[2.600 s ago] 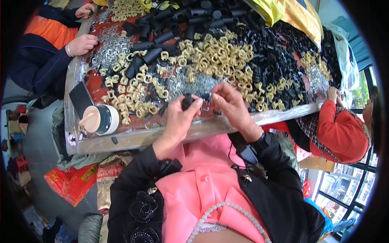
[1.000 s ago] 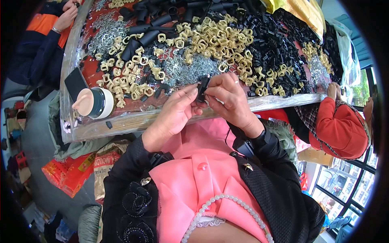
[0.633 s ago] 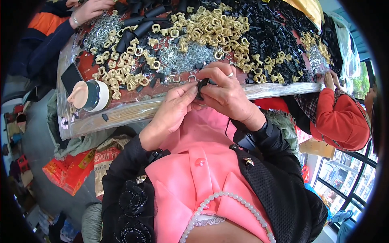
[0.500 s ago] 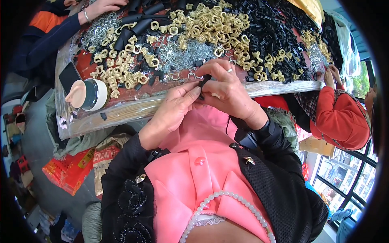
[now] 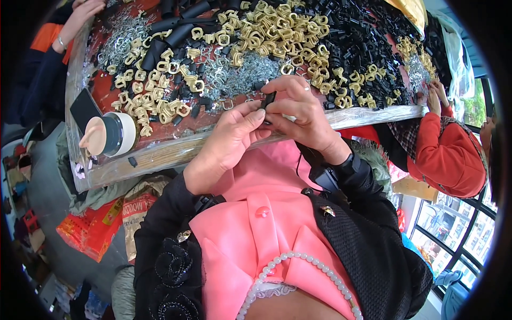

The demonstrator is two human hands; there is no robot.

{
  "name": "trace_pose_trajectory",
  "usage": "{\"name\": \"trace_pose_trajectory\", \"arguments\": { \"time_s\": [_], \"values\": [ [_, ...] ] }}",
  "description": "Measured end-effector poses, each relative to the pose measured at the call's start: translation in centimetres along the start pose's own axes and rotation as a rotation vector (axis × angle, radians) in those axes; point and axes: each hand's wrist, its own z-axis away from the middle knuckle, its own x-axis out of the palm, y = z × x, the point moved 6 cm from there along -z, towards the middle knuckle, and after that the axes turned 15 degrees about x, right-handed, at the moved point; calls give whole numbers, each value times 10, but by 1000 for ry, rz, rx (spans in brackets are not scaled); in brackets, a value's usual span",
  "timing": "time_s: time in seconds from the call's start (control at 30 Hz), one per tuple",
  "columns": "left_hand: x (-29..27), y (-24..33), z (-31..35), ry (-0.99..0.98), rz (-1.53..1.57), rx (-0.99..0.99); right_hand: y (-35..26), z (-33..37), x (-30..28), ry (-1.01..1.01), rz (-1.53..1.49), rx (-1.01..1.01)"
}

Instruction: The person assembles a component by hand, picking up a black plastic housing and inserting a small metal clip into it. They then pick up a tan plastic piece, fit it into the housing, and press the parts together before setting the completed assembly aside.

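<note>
Just above the table's near edge, my left hand (image 5: pixel 230 132) pinches the lower end of a small black piece (image 5: pixel 269 100) between thumb and forefinger. My right hand (image 5: pixel 303 112), with a ring on one finger, grips the same piece from the other side. The piece looks like plastic; its exact shape is mostly hidden by the fingers. Beyond my hands lie a pile of gold-coloured looped fittings (image 5: pixel 282 29), a heap of thin silver wire clips (image 5: pixel 242 72) and many small black parts (image 5: pixel 362 48).
A round jar (image 5: pixel 127 133) with a pale lid stands at the table's left corner beside a dark phone (image 5: pixel 85 109). The wooden table edge (image 5: pixel 154 151) is wrapped in plastic. One person's hand (image 5: pixel 80 18) is at the far left; another person in a red sleeve (image 5: pixel 434 136) works at the right.
Both hands stay together on the black piece, with the right fingers slightly shifted around it. The other person's hand at the far left has drawn back leftward from the silver clips.
</note>
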Motion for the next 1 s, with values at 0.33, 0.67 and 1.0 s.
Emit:
{"name": "trace_pose_trajectory", "arguments": {
  "time_s": [0.33, 0.67, 1.0],
  "values": [
    [3, 3, 2, -28, 93, -2, 74, 6, -21, 186, 841, 170],
    [1, 5, 4, -16, 105, 15, 88, -7, -22, 176, 810, 127],
    [-1, 7, 0, 8, 104, 44, 29, 7, -31, 125, 9, 228]
  ]
}}
